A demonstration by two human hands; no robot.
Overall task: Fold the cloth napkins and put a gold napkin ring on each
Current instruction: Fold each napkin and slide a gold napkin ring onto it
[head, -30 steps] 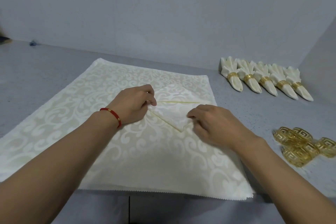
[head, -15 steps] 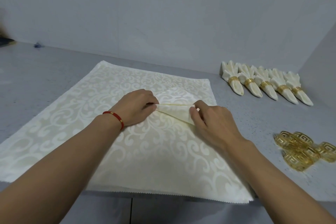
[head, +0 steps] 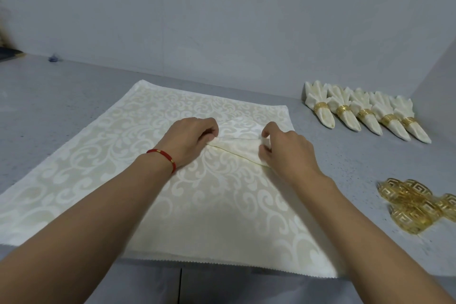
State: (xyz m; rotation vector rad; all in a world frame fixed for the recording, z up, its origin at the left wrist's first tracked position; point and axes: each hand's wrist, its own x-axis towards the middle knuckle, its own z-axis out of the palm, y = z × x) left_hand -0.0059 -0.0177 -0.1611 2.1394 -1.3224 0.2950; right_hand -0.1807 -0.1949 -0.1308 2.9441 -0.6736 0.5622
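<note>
Cream damask napkin (head: pixel 153 180), scroll pattern, spread flat on the grey worktop with its far right corner folded inward and gathered into a narrow pleat. Five folded napkins (head: pixel 365 112), each in a gold ring, lie in a row at far right. Loose gold napkin rings (head: pixel 417 205) are heaped at near right.

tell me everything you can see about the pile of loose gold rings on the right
The loose gold napkin rings lie in a small heap on the grey counter, at its right near edge, partly cut off by the frame. They look like shiny gold metal bands with an openwork Greek-key pattern. Several overlap and touch one another, so the exact count cannot be told. None holds a napkin, and neither hand touches them; they sit apart from the spread cloth and nearer the camera than the row of finished napkins.
</note>
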